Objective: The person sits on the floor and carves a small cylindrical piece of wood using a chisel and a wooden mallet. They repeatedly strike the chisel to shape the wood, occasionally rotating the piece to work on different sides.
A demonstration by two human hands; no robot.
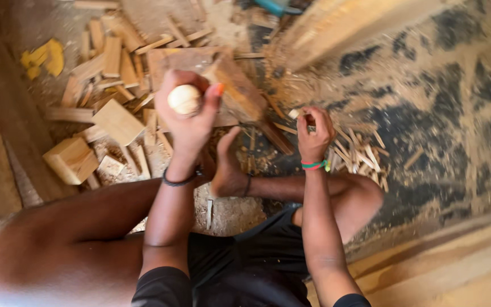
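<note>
Head view shows us seated on the floor (456, 113) with both hands raised over a pile of wood offcuts. Our left hand (187, 116) is closed around a pale rounded wooden knob (184, 100), apparently the end of a tool handle; the rest of the tool is hidden behind the hand. Our right hand (315, 132) is pinched shut on a small wood sliver (295, 113), held just above a scatter of thin splints (359, 153). A bare foot (228, 170) rests between the two hands, its toes touching or just beside a large wooden block (217, 79).

Hazards, as we judge them:
- The foot lies close under the left hand. A slip of the held tool would bring it down onto the toes.
- The right-hand fingers (309, 118) grip a very small piece. Any strike or cut directed at it leaves little margin, and the fingers could be hit.
- Motion blur suggests fast movement, which reduces control.
- Loose splints and sawdust cover the floor, so the work may shift underfoot.

Count:
- Hands: two, both closed on objects.
- Wristbands: one dark band (180, 181) on the left wrist; a green and red pair (313, 165) on the right.
- Large wooden blocks: one under work, plus one lighter cube-like block (72, 160) to the left.
- Flat offcuts (115, 62): more than a dozen; an exact count cannot be made.
- Splints: about fifteen to twenty, overlapping.
- Yellow scraps (44, 57): one cluster, upper left.
- Long timber beam (342, 25): one, upper centre.
</note>
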